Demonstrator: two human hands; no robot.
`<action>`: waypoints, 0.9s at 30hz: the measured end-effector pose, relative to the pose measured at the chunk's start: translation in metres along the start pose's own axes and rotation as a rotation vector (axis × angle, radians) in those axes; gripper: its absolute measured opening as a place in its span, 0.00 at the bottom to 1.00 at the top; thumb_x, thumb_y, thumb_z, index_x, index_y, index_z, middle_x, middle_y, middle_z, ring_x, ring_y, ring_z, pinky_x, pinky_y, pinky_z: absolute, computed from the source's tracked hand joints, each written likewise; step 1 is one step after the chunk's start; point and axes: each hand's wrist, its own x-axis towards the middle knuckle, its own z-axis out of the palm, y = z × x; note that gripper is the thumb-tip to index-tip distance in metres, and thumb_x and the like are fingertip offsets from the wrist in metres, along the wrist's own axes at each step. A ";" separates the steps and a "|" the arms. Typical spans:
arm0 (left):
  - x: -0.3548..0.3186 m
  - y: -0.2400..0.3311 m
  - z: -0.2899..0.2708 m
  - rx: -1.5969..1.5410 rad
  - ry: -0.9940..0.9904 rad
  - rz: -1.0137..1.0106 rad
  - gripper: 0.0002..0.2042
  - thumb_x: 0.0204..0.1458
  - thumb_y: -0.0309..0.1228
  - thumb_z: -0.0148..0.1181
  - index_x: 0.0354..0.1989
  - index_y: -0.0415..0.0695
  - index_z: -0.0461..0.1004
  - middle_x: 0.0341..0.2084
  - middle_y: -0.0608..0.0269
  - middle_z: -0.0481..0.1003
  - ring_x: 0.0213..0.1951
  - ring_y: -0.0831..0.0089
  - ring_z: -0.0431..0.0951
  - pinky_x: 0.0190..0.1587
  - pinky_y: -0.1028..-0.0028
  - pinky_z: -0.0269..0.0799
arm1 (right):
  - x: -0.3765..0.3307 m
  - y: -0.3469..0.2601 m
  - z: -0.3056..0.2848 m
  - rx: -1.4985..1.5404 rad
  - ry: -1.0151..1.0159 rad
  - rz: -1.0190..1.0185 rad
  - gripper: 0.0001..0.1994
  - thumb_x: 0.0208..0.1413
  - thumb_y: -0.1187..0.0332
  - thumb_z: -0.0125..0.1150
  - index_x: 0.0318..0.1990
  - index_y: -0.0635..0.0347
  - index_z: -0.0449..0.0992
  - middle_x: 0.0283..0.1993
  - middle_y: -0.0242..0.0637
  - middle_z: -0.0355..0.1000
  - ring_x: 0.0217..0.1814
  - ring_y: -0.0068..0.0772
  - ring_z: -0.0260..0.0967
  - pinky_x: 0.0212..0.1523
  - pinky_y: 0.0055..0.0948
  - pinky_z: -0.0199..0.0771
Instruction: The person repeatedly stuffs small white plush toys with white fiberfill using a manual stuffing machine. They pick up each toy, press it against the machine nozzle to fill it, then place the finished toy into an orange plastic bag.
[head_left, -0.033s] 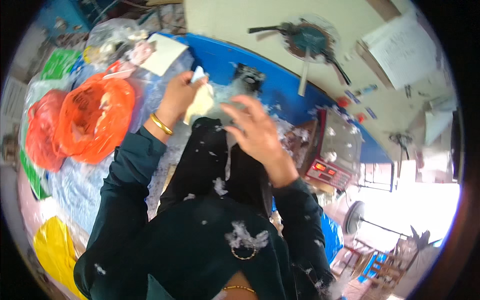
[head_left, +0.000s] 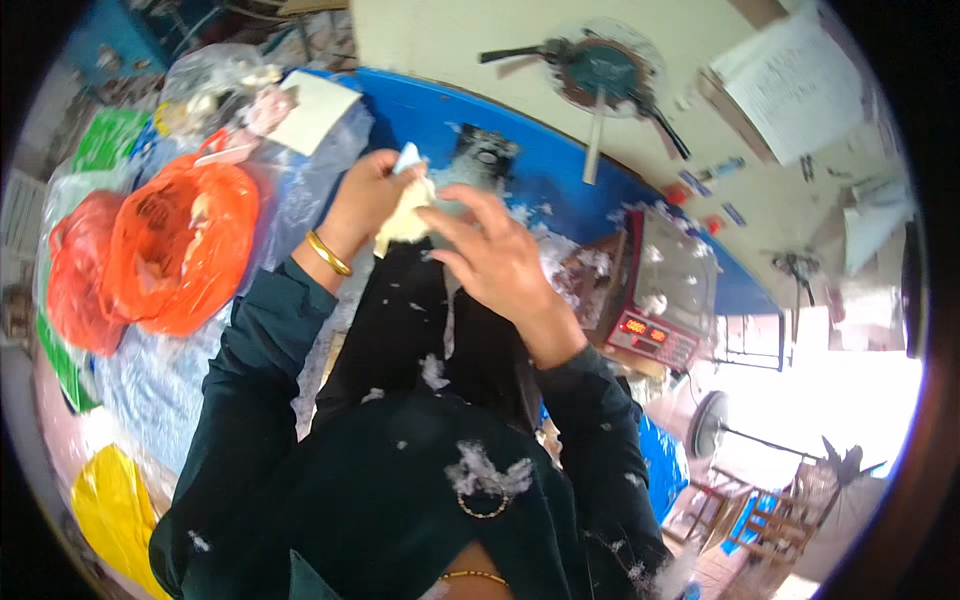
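Note:
Above my lap, my left hand (head_left: 375, 195) pinches a pale yellow, soft-looking piece (head_left: 405, 215) with a light blue tip (head_left: 408, 157) sticking up past the fingers. What kind of thing it is does not show clearly. My right hand (head_left: 500, 255) is beside it, fingers spread and slightly curled. Its fingertips reach the piece's right edge, but I cannot tell whether they touch. White fluff (head_left: 433, 372) clings to my dark trousers and top.
Orange plastic bags (head_left: 180, 245) lie at left beside a cream card (head_left: 315, 110). A red-framed digital scale (head_left: 660, 300) stands to the right. Along the far side runs a blue-edged table (head_left: 420, 100) bearing a round fixture with black handles (head_left: 600, 75) and a paper stack (head_left: 790, 85).
My right hand has come closer to the pale yellow piece, its fingertips now at the piece's edge. My left hand keeps its pinch. The whole view has shifted slightly.

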 end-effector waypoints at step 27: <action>0.110 0.044 0.188 -0.405 -0.170 0.106 0.08 0.57 0.33 0.57 0.31 0.40 0.73 0.21 0.71 0.72 0.19 0.86 0.65 0.20 0.82 0.58 | 0.027 0.177 -0.058 0.799 0.892 0.885 0.10 0.55 0.68 0.60 0.33 0.69 0.72 0.28 0.35 0.71 0.28 0.20 0.63 0.27 0.25 0.66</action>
